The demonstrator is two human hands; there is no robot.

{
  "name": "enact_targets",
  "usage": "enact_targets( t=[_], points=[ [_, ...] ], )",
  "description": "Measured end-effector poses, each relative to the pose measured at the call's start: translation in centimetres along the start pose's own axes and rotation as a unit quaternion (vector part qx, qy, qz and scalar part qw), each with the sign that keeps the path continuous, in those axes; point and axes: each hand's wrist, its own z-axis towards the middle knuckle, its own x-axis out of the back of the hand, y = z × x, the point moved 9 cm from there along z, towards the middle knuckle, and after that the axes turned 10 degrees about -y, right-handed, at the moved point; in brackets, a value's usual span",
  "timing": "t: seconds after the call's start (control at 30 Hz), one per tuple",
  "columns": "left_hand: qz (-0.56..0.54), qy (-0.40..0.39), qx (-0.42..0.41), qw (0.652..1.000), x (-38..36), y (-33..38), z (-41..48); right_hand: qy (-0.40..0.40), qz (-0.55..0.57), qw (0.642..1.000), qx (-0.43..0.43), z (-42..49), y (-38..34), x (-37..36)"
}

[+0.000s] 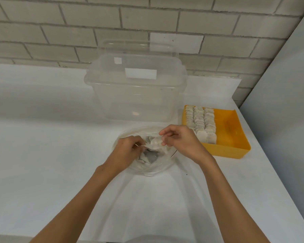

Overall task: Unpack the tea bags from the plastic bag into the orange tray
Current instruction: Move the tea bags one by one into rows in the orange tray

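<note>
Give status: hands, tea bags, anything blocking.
Left hand, right hand both pinch a tea bag over the plastic bag. Orange tray at right, three rows filled. Clear bin behind, out of the way.

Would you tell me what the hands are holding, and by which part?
One tea bag over the plastic bag: left hand pinches its left edge, right hand its right.

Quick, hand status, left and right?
Left hand: fingers pinching a pale paper tea bag above the clear plastic bag.
Right hand: fingers pinching the other end, apparently of the same tea bag.
</note>
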Motion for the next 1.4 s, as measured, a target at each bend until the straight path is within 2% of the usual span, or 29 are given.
enact_targets(
  t=[0.07, 0.17, 0.23, 0.3, 0.37, 0.5, 0.63, 0.8, 0.9, 1.03, 1.13, 1.23, 1.4],
  points=[
    [-0.134, 0.018, 0.052, 0.989, 1.0, -0.8, -0.3, 0.015, 0.034, 0.999, -0.004, -0.2, 0.3, 0.4],
    [-0.363, -0.020, 0.100, 0.926, 0.1, -1.2, -0.9, 0.012, 0.058, 0.998, -0.011, -0.4, 0.3, -0.3],
    [-0.440, -0.058, 0.107, 0.889, -0.8, -0.7, -1.2, -0.001, 0.068, 0.998, -0.013, -0.4, 0.0, -1.3],
    [-0.475, -0.077, 0.104, 0.871, -1.3, -0.3, -1.4, -0.005, 0.082, 0.997, -0.009, -0.2, -0.3, -2.2],
    [-0.481, -0.077, 0.100, 0.868, -1.4, -0.1, -1.5, 0.011, 0.078, 0.997, 0.002, 0.0, -0.6, -2.4],
    [-0.441, -0.054, 0.075, 0.893, -0.4, 0.4, -1.3, 0.037, 0.046, 0.998, 0.022, 0.3, -0.7, -2.1],
    [-0.386, -0.001, 0.045, 0.921, 1.7, 1.3, -0.9, 0.020, -0.034, 0.999, 0.038, 0.7, -1.1, -2.5],
    [-0.341, 0.037, 0.038, 0.939, 3.2, 1.0, -0.5, -0.006, -0.104, 0.994, 0.033, 1.5, -1.2, -3.0],
    [-0.311, 0.032, 0.041, 0.949, 3.3, 0.4, -0.5, -0.042, -0.240, 0.970, 0.020, 2.2, -0.7, -4.7],
    [-0.304, 0.031, 0.034, 0.951, 3.3, 0.2, -0.8, -0.111, -0.337, 0.934, 0.024, 2.6, -0.1, -7.8],
    [-0.311, 0.036, 0.030, 0.949, 3.6, 0.2, -0.9, -0.121, -0.396, 0.910, 0.028, 3.0, 0.3, -8.8],
    [-0.313, 0.035, 0.033, 0.949, 3.8, 0.1, -1.1, -0.123, -0.399, 0.909, 0.014, 3.4, 0.8, -8.9],
    [-0.310, 0.044, 0.042, 0.949, 4.1, -0.3, -1.5, -0.088, -0.249, 0.965, 0.000, 3.5, 0.0, -6.2]
  ],
)
